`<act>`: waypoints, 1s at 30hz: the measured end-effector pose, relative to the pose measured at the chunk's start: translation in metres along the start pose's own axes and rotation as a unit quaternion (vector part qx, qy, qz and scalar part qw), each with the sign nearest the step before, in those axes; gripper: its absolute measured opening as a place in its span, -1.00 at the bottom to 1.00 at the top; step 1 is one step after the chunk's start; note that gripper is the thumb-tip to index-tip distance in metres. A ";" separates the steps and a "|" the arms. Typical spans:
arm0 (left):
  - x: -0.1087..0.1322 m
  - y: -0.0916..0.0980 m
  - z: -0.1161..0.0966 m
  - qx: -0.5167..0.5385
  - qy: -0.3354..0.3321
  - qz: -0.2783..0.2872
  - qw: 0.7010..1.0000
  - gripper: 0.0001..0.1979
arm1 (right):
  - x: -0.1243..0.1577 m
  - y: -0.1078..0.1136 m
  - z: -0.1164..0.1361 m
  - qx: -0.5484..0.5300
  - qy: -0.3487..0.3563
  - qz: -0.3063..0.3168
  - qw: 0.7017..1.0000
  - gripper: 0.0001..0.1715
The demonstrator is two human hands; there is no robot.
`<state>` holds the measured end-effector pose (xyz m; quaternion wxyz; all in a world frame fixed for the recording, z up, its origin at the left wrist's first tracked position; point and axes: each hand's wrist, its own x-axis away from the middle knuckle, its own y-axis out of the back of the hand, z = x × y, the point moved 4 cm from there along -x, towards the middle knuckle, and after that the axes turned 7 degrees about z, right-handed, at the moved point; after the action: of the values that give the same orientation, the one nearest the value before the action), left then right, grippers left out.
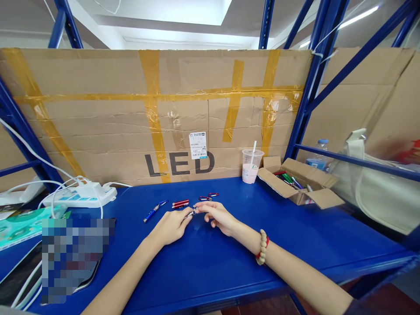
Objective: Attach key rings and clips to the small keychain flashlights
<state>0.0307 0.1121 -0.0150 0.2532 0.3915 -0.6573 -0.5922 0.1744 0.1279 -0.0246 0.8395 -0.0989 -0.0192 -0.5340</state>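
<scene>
Over the middle of the blue table, my left hand is closed in a pinch on a small silvery metal piece, mostly covered by the fingers. My right hand reaches in from the right, fingers stretched and apart, fingertips touching or very close to the piece's right end. Just behind the left hand lie short red metal cylinders. A blue pen-like stick with a silver end rests to their left. Red carabiner clips are beyond the fingertips.
At the back right stand a pink drink cup with a straw and an open cardboard box of pens. A white power strip with cables sits at left, near a blurred-out flat object. Cardboard walls the back.
</scene>
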 end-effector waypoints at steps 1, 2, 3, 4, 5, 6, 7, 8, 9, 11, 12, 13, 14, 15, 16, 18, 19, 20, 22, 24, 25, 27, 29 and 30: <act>0.000 0.000 0.001 -0.001 0.003 0.001 1.000 -0.72 | -0.001 0.000 -0.001 0.002 0.000 0.002 1.000 -0.67; 0.000 -0.001 0.001 -0.002 0.007 0.001 1.000 -0.72 | -0.001 0.000 -0.002 0.006 0.000 0.003 1.000 -0.66; 0.000 -0.001 0.001 -0.002 0.009 0.002 1.000 -0.72 | -0.002 -0.001 -0.003 0.011 0.000 0.003 1.000 -0.65; 0.001 -0.001 0.002 -0.003 0.011 0.002 1.000 -0.72 | -0.002 -0.001 -0.003 0.017 0.000 0.002 1.000 -0.64; 0.001 0.000 0.002 -0.002 0.012 0.002 1.000 -0.72 | -0.002 -0.002 -0.003 0.021 0.001 0.001 1.000 -0.64; 0.001 0.000 0.001 -0.002 0.014 0.004 1.000 -0.72 | -0.001 -0.002 -0.003 0.024 0.003 0.001 1.000 -0.64; 0.001 0.000 0.001 -0.003 0.015 0.006 1.000 -0.72 | -0.001 -0.003 -0.002 0.023 0.005 0.002 1.000 -0.64; 0.001 0.000 0.001 -0.003 0.017 0.007 1.000 -0.71 | 0.000 -0.003 -0.002 0.023 0.005 0.001 1.000 -0.64; 0.001 0.001 0.001 -0.004 0.018 0.009 1.000 -0.71 | 0.000 -0.003 -0.001 0.024 0.004 -0.001 1.000 -0.64; 0.002 0.001 0.000 -0.008 0.017 0.010 1.000 -0.70 | 0.001 -0.003 -0.001 0.023 0.002 -0.001 1.000 -0.64; 0.002 0.001 0.000 -0.011 0.016 0.010 1.000 -0.70 | 0.001 -0.003 -0.001 0.023 0.000 -0.001 1.000 -0.64; 0.002 0.001 0.000 -0.014 0.015 0.010 1.000 -0.69 | 0.000 -0.003 -0.002 0.022 0.001 0.001 1.000 -0.65; 0.002 0.001 0.000 -0.017 0.015 0.009 1.000 -0.69 | 0.000 -0.003 -0.003 0.022 0.000 0.003 1.000 -0.66; 0.002 0.001 0.000 -0.019 0.015 0.011 1.000 -0.69 | -0.001 -0.003 -0.003 0.022 -0.001 0.003 1.000 -0.66; 0.003 0.001 0.000 -0.018 0.015 0.013 1.000 -0.69 | -0.001 -0.003 -0.004 0.022 0.000 0.004 1.000 -0.67; 0.003 0.001 0.000 -0.014 0.013 0.013 1.000 -0.69 | -0.002 -0.003 -0.005 0.020 -0.001 0.001 1.000 -0.69; 0.003 0.001 0.000 -0.012 0.013 0.013 1.000 -0.69 | -0.002 -0.003 -0.006 0.018 -0.002 -0.001 1.000 -0.70; 0.003 0.001 0.000 -0.011 0.014 0.012 1.000 -0.68 | -0.002 -0.002 -0.006 0.015 -0.002 -0.004 1.000 -0.70; 0.003 0.002 -0.001 -0.014 0.015 0.009 1.000 -0.68 | -0.002 -0.002 -0.006 0.010 0.002 -0.010 1.000 -0.69; 0.003 0.002 -0.001 -0.015 0.015 0.007 1.000 -0.68 | -0.003 -0.001 -0.005 0.008 0.009 -0.013 1.000 -0.69; 0.003 0.002 -0.001 -0.014 0.014 0.007 1.000 -0.68 | -0.003 -0.001 -0.005 0.008 0.011 -0.014 1.000 -0.69; 0.003 0.003 -0.002 -0.012 0.014 0.007 1.000 -0.69 | -0.005 0.000 -0.006 0.007 0.014 -0.014 1.000 -0.69; 0.003 0.003 -0.002 -0.013 0.013 0.009 1.000 -0.69 | -0.006 0.000 -0.007 0.008 0.015 -0.016 1.000 -0.68; 0.003 0.003 -0.002 -0.015 0.014 0.009 1.000 -0.69 | -0.006 0.000 -0.008 0.007 0.016 -0.018 1.000 -0.67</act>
<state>0.0300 0.1078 -0.0118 0.2734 0.3896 -0.6485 -0.5940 0.1715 0.1318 -0.0328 0.8306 -0.0837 -0.0115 -0.5504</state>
